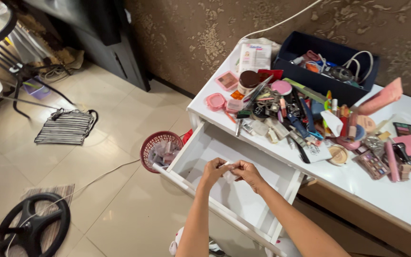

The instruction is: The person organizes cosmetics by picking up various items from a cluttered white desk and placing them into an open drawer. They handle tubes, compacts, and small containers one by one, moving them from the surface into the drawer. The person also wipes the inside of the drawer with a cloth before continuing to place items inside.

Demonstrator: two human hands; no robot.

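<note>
A small white crumpled wipe (228, 170) sits pinched between both hands above the open white wooden drawer (243, 190), its long axis running roughly nine to three. The left hand (214, 170) grips its nine o'clock end, the right hand (246, 171) its three o'clock end, equally near. At twelve o'clock lies the white worktop (405, 190) heaped with cosmetics; at nine, a red mesh basket (155, 143).

Around the white wooden table (405, 200) I count one open white drawer (200, 143), one dark blue fabric box (305, 52), two pink plastic compacts (215, 101) and one red plastic mesh basket (154, 141). Left of the table lie one striped cloth bag (65, 127) and one black steering wheel (32, 228). Two bare hands (213, 170) are over the drawer.
</note>
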